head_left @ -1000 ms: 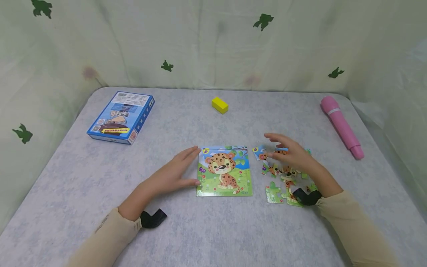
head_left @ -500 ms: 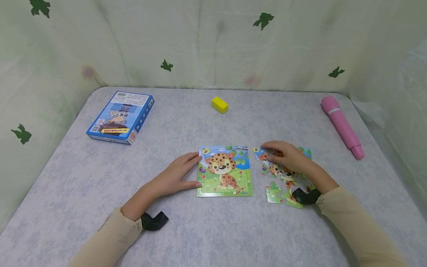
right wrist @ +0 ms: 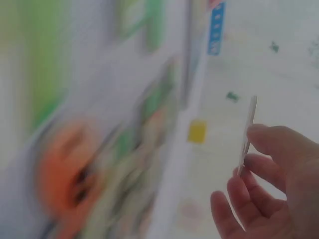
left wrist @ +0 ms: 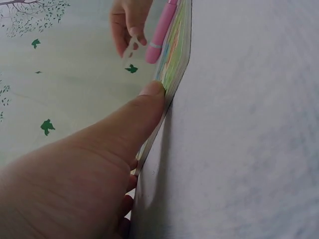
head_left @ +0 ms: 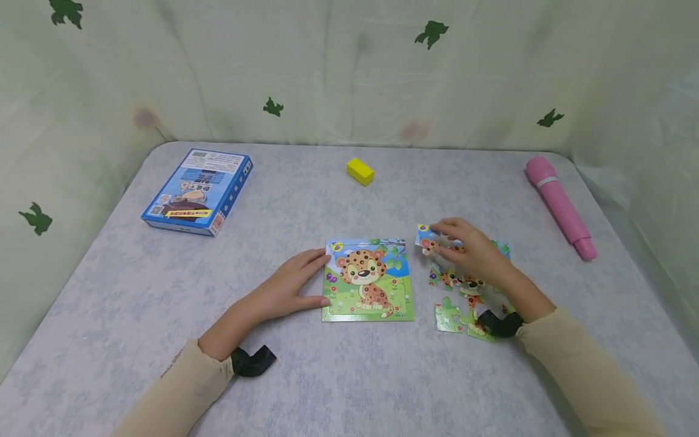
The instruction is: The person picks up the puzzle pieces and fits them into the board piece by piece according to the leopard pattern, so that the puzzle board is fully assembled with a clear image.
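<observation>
My right hand (head_left: 469,249) pinches a jigsaw puzzle piece (head_left: 423,235) with a blue corner and a spotted ear, raised above the table. In the right wrist view the piece (right wrist: 249,132) shows edge-on between thumb and fingers. Under and beside this hand lie several more puzzle pieces (head_left: 449,317), partly covered by hand and wrist. My left hand (head_left: 289,285) rests at the left edge of a square leopard puzzle board (head_left: 371,282), thumb and fingertips touching its side. The left wrist view shows the left thumb (left wrist: 144,107) against the board's edge.
A blue box (head_left: 199,191) lies at the back left of the table. A yellow block (head_left: 360,172) sits at the back middle, and a pink stick-shaped object (head_left: 561,209) lies at the right. A pale curtain (head_left: 349,73) hangs behind the table.
My right hand has come down onto the pieces, pinched the corner piece and lifted it slightly. My left hand has shifted slightly at the board's edge, then stayed still.
</observation>
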### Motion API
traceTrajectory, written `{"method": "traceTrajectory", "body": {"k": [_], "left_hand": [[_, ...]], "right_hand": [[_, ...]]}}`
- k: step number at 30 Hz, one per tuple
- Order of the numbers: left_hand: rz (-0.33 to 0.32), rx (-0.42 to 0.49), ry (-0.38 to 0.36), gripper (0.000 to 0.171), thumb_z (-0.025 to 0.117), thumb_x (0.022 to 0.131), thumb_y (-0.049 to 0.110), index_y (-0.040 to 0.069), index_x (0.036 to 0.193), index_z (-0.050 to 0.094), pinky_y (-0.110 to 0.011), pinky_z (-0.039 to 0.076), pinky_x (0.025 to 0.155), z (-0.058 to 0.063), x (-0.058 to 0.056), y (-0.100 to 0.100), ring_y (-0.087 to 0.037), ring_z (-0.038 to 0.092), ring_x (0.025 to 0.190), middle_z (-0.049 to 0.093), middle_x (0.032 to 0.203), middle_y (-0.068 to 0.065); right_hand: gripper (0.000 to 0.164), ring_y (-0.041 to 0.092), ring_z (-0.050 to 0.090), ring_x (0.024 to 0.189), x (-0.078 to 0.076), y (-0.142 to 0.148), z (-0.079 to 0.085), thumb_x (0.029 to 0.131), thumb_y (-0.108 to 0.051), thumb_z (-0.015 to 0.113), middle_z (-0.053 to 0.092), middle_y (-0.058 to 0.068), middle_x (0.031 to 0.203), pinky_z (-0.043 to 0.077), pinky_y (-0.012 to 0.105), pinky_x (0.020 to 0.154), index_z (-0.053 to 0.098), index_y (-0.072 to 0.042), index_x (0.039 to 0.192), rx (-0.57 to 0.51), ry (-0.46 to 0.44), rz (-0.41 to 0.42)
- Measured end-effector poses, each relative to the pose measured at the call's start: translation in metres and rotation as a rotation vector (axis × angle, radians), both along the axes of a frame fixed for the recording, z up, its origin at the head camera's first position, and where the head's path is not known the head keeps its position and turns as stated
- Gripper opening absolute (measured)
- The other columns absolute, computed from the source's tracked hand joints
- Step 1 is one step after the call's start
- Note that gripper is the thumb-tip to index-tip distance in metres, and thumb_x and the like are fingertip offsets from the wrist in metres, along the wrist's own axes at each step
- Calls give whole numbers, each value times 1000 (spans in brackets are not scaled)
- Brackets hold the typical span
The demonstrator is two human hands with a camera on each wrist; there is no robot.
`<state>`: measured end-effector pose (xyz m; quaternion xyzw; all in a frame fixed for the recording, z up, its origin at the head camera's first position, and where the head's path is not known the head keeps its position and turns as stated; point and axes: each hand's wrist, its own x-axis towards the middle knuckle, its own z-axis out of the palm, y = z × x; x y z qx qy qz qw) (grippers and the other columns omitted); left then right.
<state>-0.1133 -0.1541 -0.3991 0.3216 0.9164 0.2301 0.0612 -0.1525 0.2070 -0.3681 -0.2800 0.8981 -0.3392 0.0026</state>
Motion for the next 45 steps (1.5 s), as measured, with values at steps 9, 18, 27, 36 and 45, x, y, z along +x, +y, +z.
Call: {"method": "traceTrajectory", "body": {"k": [9,18,27,36,45], "left_hand": [[8,-16,-21,79,49,71,56,14,132,21,-41,16,94,0,-1,0,-21,11,122,16,135,-2],[-8,-13,-21,78,51,72,53,11,131,23,-41,15,94,2,-2,2,-22,12,122,17,135,-3],[-13,-63,-7,80,51,69,57,10,129,28,-39,19,94,10,-3,3,-21,17,120,21,133,-5],[-14,-52,-8,81,58,63,57,9,125,35,-36,21,93,15,-8,5,-20,23,117,27,128,-6],[-6,-29,-9,83,58,62,58,16,128,31,-39,22,91,11,-10,4,-21,24,115,27,127,-5]], "right_hand": [[41,17,41,101,22,-51,30,77,-18,58,43,4,111,39,32,76,48,-5,115,-89,220,114],[38,13,42,95,23,-96,7,80,-21,54,42,5,110,40,26,74,49,-6,114,25,127,129],[40,11,46,87,16,-115,-18,77,-24,58,47,4,108,39,24,71,51,-10,113,172,130,147],[36,14,42,97,6,-128,-24,80,-27,54,47,0,110,32,31,81,52,-14,113,196,142,119],[39,12,40,86,-2,-133,-28,78,-30,55,44,0,108,32,28,69,52,-17,114,168,140,101]]}}
